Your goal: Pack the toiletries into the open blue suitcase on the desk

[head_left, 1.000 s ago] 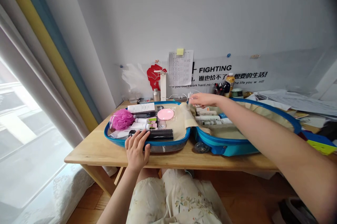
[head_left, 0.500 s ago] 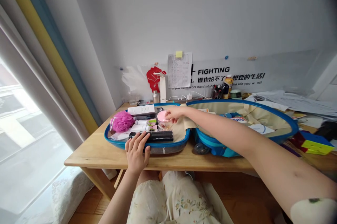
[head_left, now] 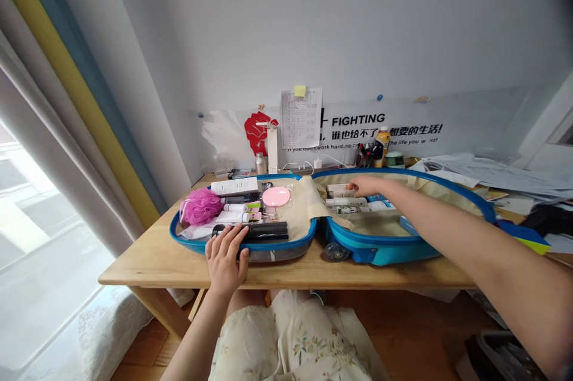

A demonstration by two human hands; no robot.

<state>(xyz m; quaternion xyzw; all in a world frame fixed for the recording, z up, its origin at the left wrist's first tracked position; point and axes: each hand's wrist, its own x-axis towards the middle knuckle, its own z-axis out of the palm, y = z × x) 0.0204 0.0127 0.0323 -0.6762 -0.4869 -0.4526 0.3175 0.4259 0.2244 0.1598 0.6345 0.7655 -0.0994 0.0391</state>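
An open blue suitcase lies on the table, its two halves side by side. My left hand rests over the front rim of the left half, fingers stretched out against a black cylinder. My right hand reaches into the right half with fingers pinched at the end of a small white-and-orange box; the fingertips are partly hidden. Pale tubes lie just in front of it. The left half also holds a pink oval thing, a magenta bath puff and a white box.
Behind the suitcase stand a white lamp, a yellow-labelled bottle and pens. Papers pile up at the right, near a blue-and-yellow object. A wheel sticks out at the suitcase's front. A curtain hangs at left.
My right hand has let go of the pink oval thing, which lies in the left half, and has moved right into the other half. My left hand stays at the rim.
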